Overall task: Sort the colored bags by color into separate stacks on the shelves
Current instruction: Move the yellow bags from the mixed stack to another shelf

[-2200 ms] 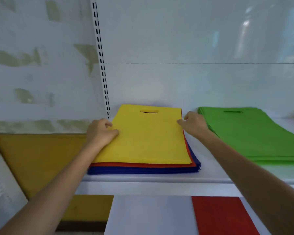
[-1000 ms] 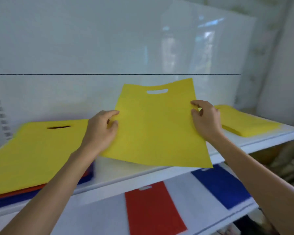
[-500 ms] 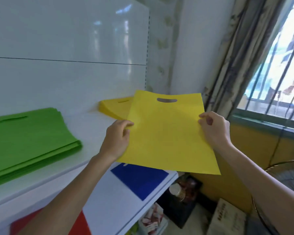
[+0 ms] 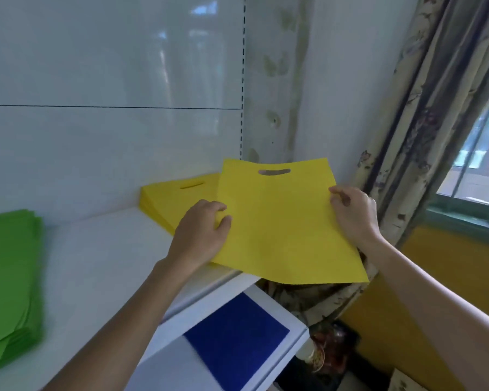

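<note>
I hold a flat yellow bag (image 4: 283,221) with a cut-out handle by both side edges. My left hand (image 4: 201,232) pinches its left edge and my right hand (image 4: 353,213) pinches its right edge. The bag hangs tilted above the right end of the upper white shelf (image 4: 102,249), partly over a yellow stack (image 4: 178,198) that lies against the back panel. Its near right corner sticks out past the shelf's end. A green stack (image 4: 9,277) lies at the left of the same shelf.
A blue bag (image 4: 235,342) lies on the lower shelf (image 4: 291,314). A patterned curtain (image 4: 424,114) and a window (image 4: 480,165) stand to the right. A yellow lower wall (image 4: 435,277) and dark clutter on the floor (image 4: 331,351) lie beyond the shelf's end.
I lifted the yellow bag off the mixed pile at the left and carried it right, past the green stack. It is now lower and nearer the yellow stack.
</note>
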`<state>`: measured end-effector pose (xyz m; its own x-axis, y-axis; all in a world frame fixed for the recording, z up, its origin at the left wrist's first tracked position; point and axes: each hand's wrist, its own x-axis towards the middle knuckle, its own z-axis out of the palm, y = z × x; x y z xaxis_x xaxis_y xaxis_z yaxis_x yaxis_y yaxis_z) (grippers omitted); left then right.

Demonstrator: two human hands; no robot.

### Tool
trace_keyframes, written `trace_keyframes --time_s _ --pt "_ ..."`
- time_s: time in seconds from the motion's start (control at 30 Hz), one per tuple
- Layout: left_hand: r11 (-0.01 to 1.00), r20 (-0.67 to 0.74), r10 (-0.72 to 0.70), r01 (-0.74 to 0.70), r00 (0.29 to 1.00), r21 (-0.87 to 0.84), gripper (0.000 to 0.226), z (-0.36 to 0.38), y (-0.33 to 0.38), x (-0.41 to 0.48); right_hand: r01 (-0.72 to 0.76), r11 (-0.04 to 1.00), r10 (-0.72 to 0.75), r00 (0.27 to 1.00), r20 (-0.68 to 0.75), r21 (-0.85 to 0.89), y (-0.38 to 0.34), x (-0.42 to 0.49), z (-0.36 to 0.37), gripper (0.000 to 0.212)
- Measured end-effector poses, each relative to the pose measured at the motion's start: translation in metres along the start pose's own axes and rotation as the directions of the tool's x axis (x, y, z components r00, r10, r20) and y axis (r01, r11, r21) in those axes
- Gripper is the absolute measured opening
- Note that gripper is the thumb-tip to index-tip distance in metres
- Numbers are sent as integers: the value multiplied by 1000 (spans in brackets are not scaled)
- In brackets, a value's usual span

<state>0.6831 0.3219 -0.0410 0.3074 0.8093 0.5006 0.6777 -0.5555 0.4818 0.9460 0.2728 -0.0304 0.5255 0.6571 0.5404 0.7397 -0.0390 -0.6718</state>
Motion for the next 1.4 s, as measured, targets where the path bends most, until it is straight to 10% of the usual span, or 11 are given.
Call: trace_keyframes --time_s 0.43,0.77,1.03,1.2,1.4 --pt "868 -164 -388 420 907 266 50 -2 -14 10 430 890 -448 771 453 149 -28 108 126 47" --pt "657 -205 -661 689 722 307 45 38 -3 20 482 876 -263 465 845 8 8 137 170 43" --pt "657 -321 -677 740 662 142 41 36 1 16 555 830 -323 405 856 51 3 137 184 45" --pt "660 -459 -604 732 652 171 36 10 11 -9 561 784 -596 562 574 265 -36 122 178 38" --pt "558 -638 -484 773 600 303 27 -69 33 -98 503 510 -857 372 358 698 -152 7 167 32"
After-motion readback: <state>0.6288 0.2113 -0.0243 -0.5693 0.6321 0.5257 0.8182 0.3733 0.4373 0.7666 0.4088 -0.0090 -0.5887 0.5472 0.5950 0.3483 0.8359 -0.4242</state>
